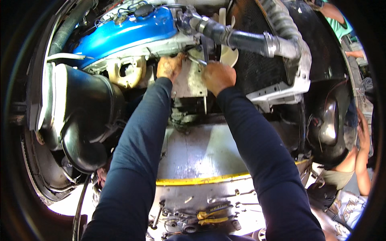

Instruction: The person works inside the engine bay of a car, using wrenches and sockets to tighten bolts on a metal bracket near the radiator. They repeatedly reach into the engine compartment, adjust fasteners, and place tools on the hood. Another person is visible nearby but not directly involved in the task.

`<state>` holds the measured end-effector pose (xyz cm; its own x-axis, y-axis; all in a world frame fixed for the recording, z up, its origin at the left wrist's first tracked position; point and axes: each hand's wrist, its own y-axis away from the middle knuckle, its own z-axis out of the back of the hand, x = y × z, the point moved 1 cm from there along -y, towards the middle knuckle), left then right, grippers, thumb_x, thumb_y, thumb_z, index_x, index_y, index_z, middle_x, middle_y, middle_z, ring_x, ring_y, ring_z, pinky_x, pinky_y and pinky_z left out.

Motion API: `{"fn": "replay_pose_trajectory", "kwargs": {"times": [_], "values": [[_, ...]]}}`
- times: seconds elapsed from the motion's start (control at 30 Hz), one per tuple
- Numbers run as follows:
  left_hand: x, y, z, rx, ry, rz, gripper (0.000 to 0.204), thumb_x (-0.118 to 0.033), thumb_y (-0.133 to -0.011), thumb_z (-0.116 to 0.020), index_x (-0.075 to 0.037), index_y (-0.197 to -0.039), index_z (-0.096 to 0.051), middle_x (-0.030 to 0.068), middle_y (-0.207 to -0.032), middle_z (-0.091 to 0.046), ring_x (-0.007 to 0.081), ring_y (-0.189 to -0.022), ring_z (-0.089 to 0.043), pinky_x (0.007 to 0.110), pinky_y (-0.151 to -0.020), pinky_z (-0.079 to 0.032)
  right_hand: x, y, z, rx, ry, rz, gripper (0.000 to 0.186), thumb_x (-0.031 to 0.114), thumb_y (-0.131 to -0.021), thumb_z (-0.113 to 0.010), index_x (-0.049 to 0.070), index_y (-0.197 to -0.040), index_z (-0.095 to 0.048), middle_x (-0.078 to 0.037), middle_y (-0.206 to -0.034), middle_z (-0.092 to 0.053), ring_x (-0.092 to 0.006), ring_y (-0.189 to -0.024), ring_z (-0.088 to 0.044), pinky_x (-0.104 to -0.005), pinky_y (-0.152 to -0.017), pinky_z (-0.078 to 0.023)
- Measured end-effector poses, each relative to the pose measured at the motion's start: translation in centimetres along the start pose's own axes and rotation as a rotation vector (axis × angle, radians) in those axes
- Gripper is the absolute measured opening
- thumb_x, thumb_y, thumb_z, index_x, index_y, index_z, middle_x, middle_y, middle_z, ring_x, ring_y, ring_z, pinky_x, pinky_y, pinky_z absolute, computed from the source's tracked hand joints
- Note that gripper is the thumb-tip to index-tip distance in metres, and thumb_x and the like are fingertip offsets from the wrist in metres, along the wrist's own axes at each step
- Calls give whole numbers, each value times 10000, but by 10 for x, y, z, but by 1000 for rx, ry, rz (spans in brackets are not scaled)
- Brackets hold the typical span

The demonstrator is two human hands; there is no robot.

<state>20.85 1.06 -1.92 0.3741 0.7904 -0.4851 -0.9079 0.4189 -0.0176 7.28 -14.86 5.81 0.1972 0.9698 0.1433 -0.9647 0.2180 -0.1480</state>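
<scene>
Both my arms, in dark blue sleeves, reach forward into an engine bay. My right hand [218, 77] is closed around a silver wrench [197, 60], whose shaft points up and left toward the engine's side. Close to the wrench's far end is my left hand [171, 67], fingers curled against the engine; what they grip, if anything, is hidden. Between and below the hands is a flat grey metal bracket [189, 82]. The engine's blue valve cover [128, 34] lies beyond my left hand. A pale fan [228, 56] sits just past my right hand.
A black hose [245, 42] with clamps crosses above the dark radiator [253, 60]. A large black air housing [82, 104] stands left. Yellow-handled pliers [213, 217] and other tools lie nearest me. At the right edge, other people's arms [363, 136] show.
</scene>
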Motion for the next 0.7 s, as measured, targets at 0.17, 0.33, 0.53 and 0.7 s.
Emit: {"fn": "replay_pose_trajectory", "kwargs": {"times": [0.17, 0.33, 0.53, 0.7], "values": [[-6, 4, 15, 20, 318, 387, 756, -614, -833, -698, 95, -1094, -725, 286, -1154, -713, 403, -1106, -687, 431, -976, -509, -20, -26, 26, 17, 156, 294, 322, 359, -976, -557, 82, -899, -703, -167, -831, -717, -322, -825, -724, -464, -695, -548], [-12, 11, 15, -13, 494, 454, 728, -608, -842, -696, 66, -1115, -733, 288, -1152, -713, 399, -1113, -685, 432, -988, -504, -62, -83, 5, 35, 1005, 956, 435, 238, -1058, -431, 75, -1459, -476, -156, -1203, -679, -314, -1161, -642, -378, -1058, -463], [-1, 2, 3, 21, 236, 384, 334, -347, -1085, -468, -236, -1323, -674, 237, -1051, -725, 371, -1000, -704, 443, -864, -530, -91, -120, -45, -205, 1418, 1175, 525, 218, -1087, -325, 30, -1575, -368, -214, -1317, -638, -373, -1300, -572, -540, -1178, -361], [-8, 2, 11, 59, 197, 349, 406, -448, -1028, -537, -184, -1301, -680, 240, -1192, -709, 358, -1133, -678, 422, -956, -510, -72, -120, -28, 18, 1137, 1002, 508, 223, -1081, -344, 47, -1551, -425, -202, -1294, -646, -384, -1272, -580, -547, -1177, -360]]}}
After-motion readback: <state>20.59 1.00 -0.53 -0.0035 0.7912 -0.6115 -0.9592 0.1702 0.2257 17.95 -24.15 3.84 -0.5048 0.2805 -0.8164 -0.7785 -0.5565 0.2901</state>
